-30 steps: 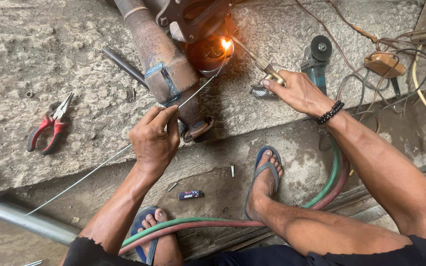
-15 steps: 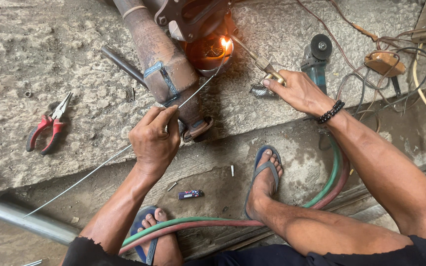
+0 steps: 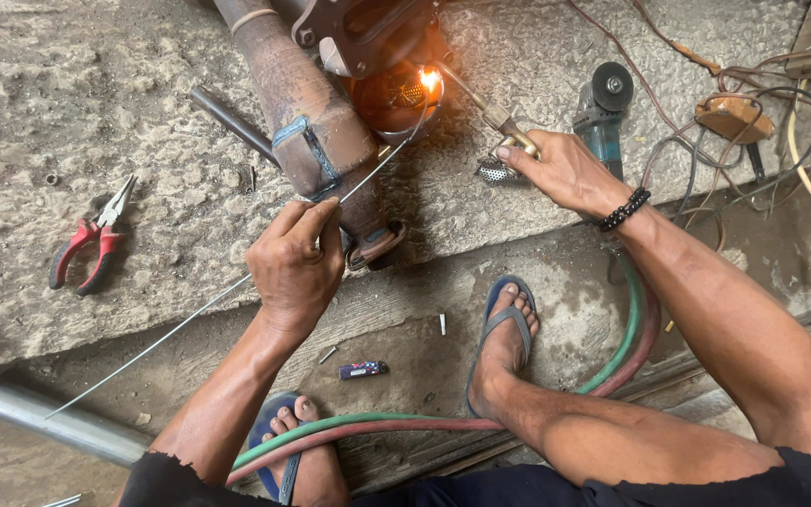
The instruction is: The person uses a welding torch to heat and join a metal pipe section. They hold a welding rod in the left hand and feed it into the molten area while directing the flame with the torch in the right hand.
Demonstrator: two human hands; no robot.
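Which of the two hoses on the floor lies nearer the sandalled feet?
The red hose; the green hose runs alongside it on the outer side, away from the feet.

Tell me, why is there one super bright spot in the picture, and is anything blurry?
In the head view, the flame glares nearly white and casts an orange glow on the rusty pipe. The torch in the right hand and the wire in the left hand look sharp; soft daylight elsewhere, faint shadows.

A rough concrete slab (image 3: 96, 103) carries red-handled pliers (image 3: 91, 246) near its left edge, a rusty exhaust pipe (image 3: 307, 122) and an angle grinder (image 3: 603, 113).
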